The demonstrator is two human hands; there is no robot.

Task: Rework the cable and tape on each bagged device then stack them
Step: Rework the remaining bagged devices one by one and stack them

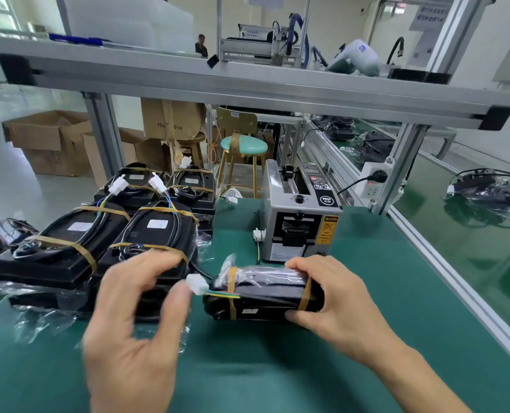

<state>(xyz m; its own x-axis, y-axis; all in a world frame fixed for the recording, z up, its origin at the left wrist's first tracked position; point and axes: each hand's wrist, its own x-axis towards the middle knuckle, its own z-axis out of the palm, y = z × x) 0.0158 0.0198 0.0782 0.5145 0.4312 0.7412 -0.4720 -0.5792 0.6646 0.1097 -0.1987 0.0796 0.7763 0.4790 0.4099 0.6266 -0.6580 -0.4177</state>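
Green bench mat [277, 368]. One tape dispenser [301, 225] behind. Four bagged devices visible atop stacks [104, 234] at left. One bagged device [262, 296] on edge, gripped by right hand [334, 305]. Left hand [134, 329] blurred, fingers spread, thumb beside white connector [198, 284].

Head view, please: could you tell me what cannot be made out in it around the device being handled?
- Left hand: motion-blurred, so whether it touches the white connector is unclear.
- Bagged device: its right end is covered by the right hand.
- Stacked devices: white labels too small to read.
- Tape dispenser: warning sticker text too small.
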